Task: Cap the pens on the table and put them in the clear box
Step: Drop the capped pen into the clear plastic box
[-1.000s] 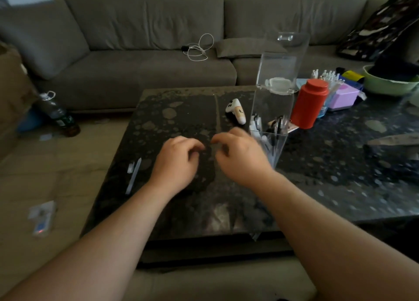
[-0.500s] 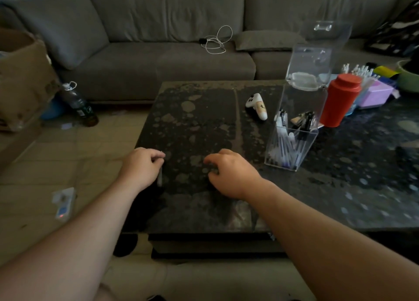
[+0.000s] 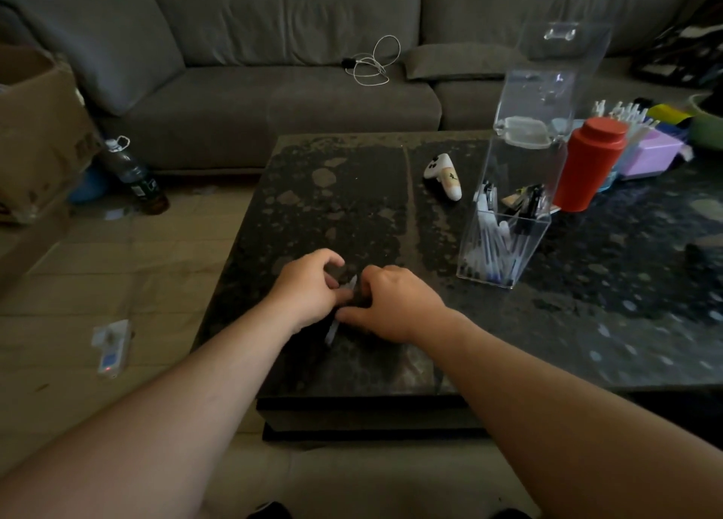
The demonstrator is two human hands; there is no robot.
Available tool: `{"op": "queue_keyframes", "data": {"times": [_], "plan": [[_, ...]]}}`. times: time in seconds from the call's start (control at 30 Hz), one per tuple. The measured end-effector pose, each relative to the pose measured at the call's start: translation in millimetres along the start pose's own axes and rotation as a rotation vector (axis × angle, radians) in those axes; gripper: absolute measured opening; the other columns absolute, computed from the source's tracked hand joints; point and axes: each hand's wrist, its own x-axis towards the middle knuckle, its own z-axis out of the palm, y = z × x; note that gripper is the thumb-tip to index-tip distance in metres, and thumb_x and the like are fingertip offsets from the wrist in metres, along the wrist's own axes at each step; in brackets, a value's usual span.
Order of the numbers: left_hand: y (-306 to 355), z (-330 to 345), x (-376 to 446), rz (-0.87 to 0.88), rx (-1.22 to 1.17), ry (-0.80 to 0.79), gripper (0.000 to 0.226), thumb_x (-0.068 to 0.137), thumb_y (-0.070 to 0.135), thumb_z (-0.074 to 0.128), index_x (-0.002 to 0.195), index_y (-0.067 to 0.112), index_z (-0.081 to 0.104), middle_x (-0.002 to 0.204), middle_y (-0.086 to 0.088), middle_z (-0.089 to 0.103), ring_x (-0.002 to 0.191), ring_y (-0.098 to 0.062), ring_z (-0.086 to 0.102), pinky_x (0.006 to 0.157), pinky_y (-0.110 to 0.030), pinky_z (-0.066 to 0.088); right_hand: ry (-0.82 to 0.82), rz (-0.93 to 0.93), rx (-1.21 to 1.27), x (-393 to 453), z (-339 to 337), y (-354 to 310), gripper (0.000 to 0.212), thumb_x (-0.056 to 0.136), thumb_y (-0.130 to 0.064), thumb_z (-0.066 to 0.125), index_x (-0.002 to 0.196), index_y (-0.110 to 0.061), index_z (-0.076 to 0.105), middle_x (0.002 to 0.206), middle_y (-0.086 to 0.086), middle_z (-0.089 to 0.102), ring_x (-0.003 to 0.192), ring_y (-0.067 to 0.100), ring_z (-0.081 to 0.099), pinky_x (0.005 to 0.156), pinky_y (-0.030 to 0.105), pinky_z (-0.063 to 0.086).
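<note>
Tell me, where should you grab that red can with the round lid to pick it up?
Grip the red can with the round lid around its smooth middle, below the wider lid, coming from its front-right side. It stands upright, and the tall clear plastic box crowds its left, while the purple box sits close behind it, so the front right looks freest.

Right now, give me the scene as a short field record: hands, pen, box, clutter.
left hand: closed on the pen, over the table's near part
right hand: fingers closed at the pen's upper end
pen: white, tilted, held between both hands; cap state hidden
clear box: upright, lid open, several pens inside
table: dark, speckled
nearby: red canister, white controller
</note>
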Motion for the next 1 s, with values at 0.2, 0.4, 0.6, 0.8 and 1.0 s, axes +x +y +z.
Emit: {"op": "queue_keyframes", "data": {"times": [0.2,0.4,0.6,0.8,1.0], "plan": [[-3,-14,-2,-0.020,0.131,-0.037,0.026,0.086,0.032,0.084,0.110,0.030,0.074,0.086,0.013,0.072,0.082,-0.004,0.066,0.075,-0.026,0.051,0.054,0.076,-0.056,-1,14,-11,0.061,0.081,-0.077,0.060,0.105,-0.021,0.054,0.109,0.005,0.064,0.102,0.029,0.062,0.072,0.037,0.046],[4,-14,-7,0.000,0.256,-0.062,0.019,0.088,0.026,0.082,0.104,0.031,0.074,0.091,0.012,0.070,0.085,-0.006,0.065,0.086,-0.032,0.058,0.025,0.130,-0.016,-3,10,-15,0.046,0.090,-0.072,0.052,0.097,-0.026,0.051,0.100,-0.001,0.064,0.092,0.024,0.063,0.064,0.036,0.046],[1,-23,-7,-0.002,0.267,-0.071,0.006,0.089,0.034,0.078,0.085,0.031,0.077,0.087,0.010,0.072,0.082,-0.009,0.066,0.077,-0.030,0.056,-0.028,0.007,0.104,-13,11,-31,0.033,0.098,-0.048,0.057,0.123,-0.028,0.051,0.108,0.002,0.067,0.095,0.025,0.066,0.068,0.037,0.051],[-7,-27,-6,0.015,0.233,-0.008,0.013,0.082,0.033,0.087,0.082,0.032,0.074,0.082,0.014,0.071,0.081,-0.006,0.067,0.080,-0.030,0.055,-0.055,0.067,0.011,-11,7,-30,0.023,0.100,-0.051,0.054,0.096,-0.030,0.063,0.092,-0.002,0.062,0.090,0.023,0.065,0.073,0.037,0.056],[-6,-28,-8,0.060,0.172,0.030,0.021,0.084,0.019,0.085,0.089,0.036,0.072,0.089,0.015,0.069,0.084,-0.001,0.064,0.078,-0.025,0.053,-0.102,0.136,-0.048,-6,-18,-3,0.022,0.094,-0.018,0.068,0.111,-0.029,0.061,0.112,0.004,0.062,0.099,0.026,0.063,0.079,0.039,0.056]]}}
